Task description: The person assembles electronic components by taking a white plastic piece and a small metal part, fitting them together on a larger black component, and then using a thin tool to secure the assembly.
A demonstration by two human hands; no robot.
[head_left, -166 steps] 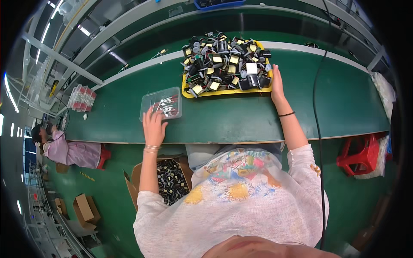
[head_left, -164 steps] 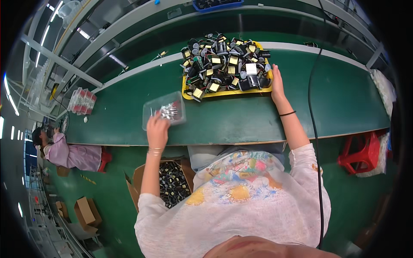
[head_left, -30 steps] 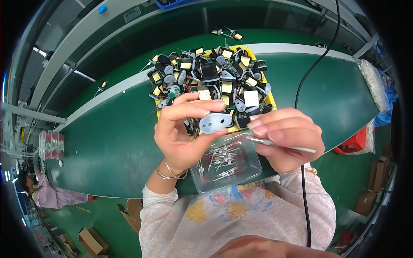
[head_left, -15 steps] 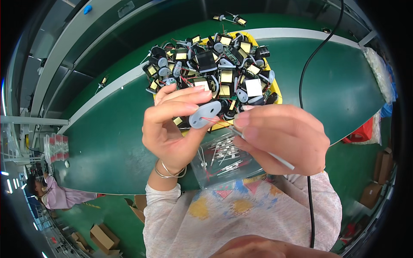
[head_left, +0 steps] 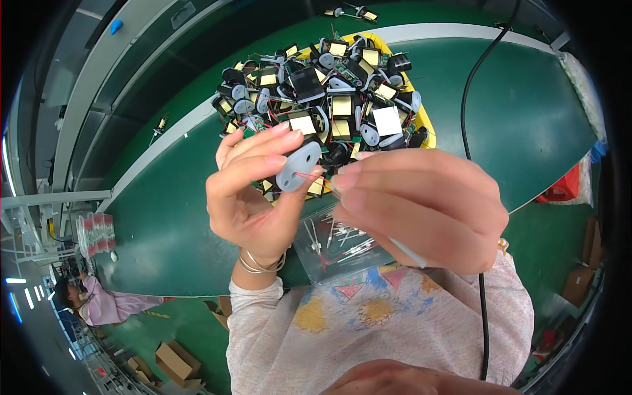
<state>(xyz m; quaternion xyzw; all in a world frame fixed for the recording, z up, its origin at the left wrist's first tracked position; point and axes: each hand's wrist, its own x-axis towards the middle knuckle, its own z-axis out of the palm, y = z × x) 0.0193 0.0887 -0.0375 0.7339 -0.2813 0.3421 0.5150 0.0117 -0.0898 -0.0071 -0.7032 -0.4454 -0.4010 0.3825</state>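
Observation:
Between the thumb and fingers of my left hand (head_left: pixel 247 204) is a pale grey oval disc (head_left: pixel 296 170) with small holes, tilted on edge. Thin red wires (head_left: pixel 307 176) come out of one hole and run toward my right hand (head_left: pixel 428 207). That hand is closed in a pinch close by, blurred, with a thin white tube (head_left: pixel 407 253) sticking out below its fingers. The fingertips hide where the wires meet the tube. Below both hands lies a clear plastic box (head_left: pixel 309 268) of slim white-sleeved pieces with red wires, partly covered by my right hand.
Beyond my hands, a yellow bin (head_left: pixel 429 131) is heaped with black parts bearing yellow pads, grey discs and wires. A black cable (head_left: pixel 465 118) crosses the green table (head_left: pixel 526 99) on the right. Clear packs (head_left: pixel 96 232) stand at the left, where a person (head_left: pixel 112 305) sits farther off.
Both hands have shifted slightly left in the picture. The right fingers have come closer to the disc, and the disc stands more upright. The white tube now shows less.

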